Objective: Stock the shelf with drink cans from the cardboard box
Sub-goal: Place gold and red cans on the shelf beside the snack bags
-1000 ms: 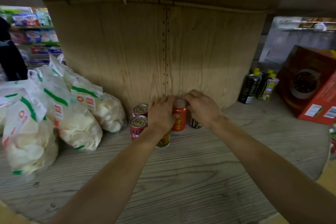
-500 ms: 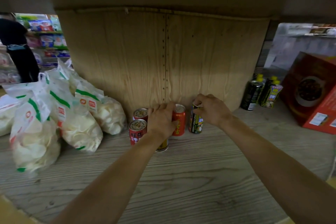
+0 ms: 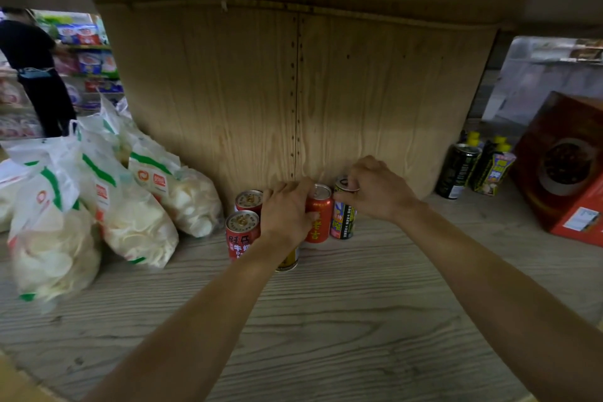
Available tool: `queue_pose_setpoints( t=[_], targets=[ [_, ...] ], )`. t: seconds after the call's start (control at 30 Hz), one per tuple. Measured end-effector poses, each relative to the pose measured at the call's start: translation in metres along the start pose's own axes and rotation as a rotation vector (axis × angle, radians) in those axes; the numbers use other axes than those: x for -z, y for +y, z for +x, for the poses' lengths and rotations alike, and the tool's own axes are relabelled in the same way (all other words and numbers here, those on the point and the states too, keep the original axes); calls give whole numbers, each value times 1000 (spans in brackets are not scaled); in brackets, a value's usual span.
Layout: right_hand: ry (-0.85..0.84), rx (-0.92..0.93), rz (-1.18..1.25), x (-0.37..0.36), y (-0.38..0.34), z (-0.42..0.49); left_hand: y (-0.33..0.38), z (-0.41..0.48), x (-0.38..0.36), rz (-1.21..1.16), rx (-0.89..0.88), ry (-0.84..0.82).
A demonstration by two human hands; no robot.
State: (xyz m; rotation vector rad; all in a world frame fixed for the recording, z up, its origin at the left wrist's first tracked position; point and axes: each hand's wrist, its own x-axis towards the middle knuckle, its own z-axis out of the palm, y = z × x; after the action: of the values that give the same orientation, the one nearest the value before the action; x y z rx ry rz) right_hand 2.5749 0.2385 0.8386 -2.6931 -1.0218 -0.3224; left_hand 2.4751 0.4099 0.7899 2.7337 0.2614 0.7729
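Observation:
Several drink cans stand in a cluster on the wooden shelf [image 3: 326, 320] against its back panel. My left hand [image 3: 287, 212] grips a red can [image 3: 319, 217] from the left side and covers a yellow can [image 3: 288, 259] below it. My right hand [image 3: 375, 188] pinches the top rim of a dark can with a yellow and blue label [image 3: 342, 222], which stands upright right of the red one. Two red milk cans [image 3: 241, 232] stand to the left of my left hand. The cardboard box is not in view.
Bags of white chips [image 3: 137, 215] lie on the shelf to the left. At the right stand a black can [image 3: 456, 171], small cartons [image 3: 492, 170] and a red box [image 3: 567, 166]. A person [image 3: 36, 72] stands in the aisle at far left.
My right hand has drawn the dark can out to the right of the red can and set it upright there. My left hand has stayed on the red can.

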Motion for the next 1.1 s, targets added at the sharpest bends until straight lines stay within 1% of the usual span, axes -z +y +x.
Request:
queue_pose_setpoints(
  t=[0.07,0.17,0.33,0.4,0.53,0.6,0.7,0.8,0.87,0.93,1.03,1.1],
  targets=[
    [28,-9,-25,-2,-5,4,1,0,0,0,-1,0],
    [21,78,-75,-2,-3,8,-2,-2,0,-3,-15,11],
    [-4,139,1,5,10,2,0,-1,-1,18,-6,9],
    [1,135,21,4,13,2,2,0,-3,36,2,-11],
    [52,25,0,-4,5,6,0,-2,-7,63,-3,-18],
    [75,30,16,-9,-1,9,0,-3,-8,81,-2,-19],
    [44,67,43,-9,2,11,-1,-5,-8,97,-6,-17],
    [-28,159,44,-1,6,12,-3,-5,-8,83,-7,-7],
    [-45,205,32,4,7,11,-3,-5,-8,73,-3,-7],
    [-13,248,32,4,9,10,-2,-6,-7,86,2,-9],
    [94,299,21,-3,15,7,1,-7,-6,108,2,-13],
    [105,262,23,-4,14,4,2,-7,-4,115,3,-32]
  ],
)
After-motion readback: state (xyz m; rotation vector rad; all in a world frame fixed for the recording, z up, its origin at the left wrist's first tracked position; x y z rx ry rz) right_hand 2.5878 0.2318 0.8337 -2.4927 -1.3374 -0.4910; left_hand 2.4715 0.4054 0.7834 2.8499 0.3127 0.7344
